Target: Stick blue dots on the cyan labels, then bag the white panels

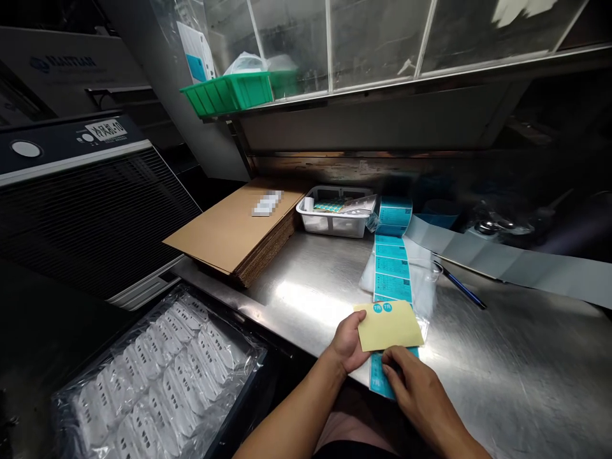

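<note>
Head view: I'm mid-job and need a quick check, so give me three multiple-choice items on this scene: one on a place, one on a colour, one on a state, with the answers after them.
1. Where does the stack of flat cardboard sheets lie relative to the white plastic basket?
A. To its right in the head view
B. To its left in the head view
C. Inside it

2. What colour is the sheet in the left hand?
A. Yellow
B. Teal
C. White

3. How does the teal label strip lie?
A. Fully wound on its roll
B. Inside the basket
C. Unrolled down the counter, passing under the sheet

Answers:
1. B, the stack sits left of the basket on the steel counter.
2. A, the sheet shows plainly yellow.
3. C, the strip reappears below the sheet beside the right hand.
</note>
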A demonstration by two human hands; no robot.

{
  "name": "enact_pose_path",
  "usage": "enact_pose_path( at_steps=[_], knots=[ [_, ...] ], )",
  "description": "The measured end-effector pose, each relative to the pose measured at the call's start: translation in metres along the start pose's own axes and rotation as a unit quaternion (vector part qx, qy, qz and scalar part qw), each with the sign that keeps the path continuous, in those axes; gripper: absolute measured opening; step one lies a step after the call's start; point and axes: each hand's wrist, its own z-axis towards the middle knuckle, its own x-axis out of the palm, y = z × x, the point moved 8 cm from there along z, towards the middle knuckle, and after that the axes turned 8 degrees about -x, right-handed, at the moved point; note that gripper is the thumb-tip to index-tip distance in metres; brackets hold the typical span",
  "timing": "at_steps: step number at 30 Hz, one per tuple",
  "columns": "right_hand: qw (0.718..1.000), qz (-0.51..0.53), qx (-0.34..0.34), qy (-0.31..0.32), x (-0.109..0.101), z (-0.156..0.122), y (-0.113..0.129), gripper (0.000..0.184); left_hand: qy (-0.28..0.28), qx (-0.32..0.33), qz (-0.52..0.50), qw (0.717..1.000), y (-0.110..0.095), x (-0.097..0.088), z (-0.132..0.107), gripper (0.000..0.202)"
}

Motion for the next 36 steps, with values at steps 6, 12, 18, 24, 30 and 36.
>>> enact_pose_path(
  at_steps=[6, 12, 18, 24, 30, 36],
  knots=[
    [0.989, -0.001, -0.006, -0.148, -0.051, 0.017, -0.007, 0.020, -0.019, 0.014, 0.040, 0.999, 0.001, -0.001, -0.007, 0.038],
    [0.984, -0.024, -0.015, -0.176, -0.066, 0.043, -0.018, 0.022, -0.043, 0.013, 0.075, 0.996, 0.001, -0.005, -0.010, 0.028],
    [0.985, -0.027, -0.009, -0.170, -0.065, 0.044, -0.011, 0.018, -0.041, 0.013, 0.090, 0.995, 0.000, -0.002, -0.011, 0.029],
    [0.984, -0.029, 0.001, -0.178, -0.070, 0.040, -0.009, 0.016, -0.043, 0.001, 0.087, 0.995, 0.002, -0.003, -0.010, 0.035],
    [0.985, -0.007, -0.009, -0.174, -0.068, 0.040, -0.007, 0.018, -0.048, -0.016, 0.059, 0.997, 0.004, -0.001, -0.009, 0.037],
    [0.989, 0.060, 0.019, -0.131, -0.043, 0.035, -0.016, 0.024, -0.054, 0.086, -0.052, 0.994, -0.019, -0.004, -0.006, 0.036]
  ],
)
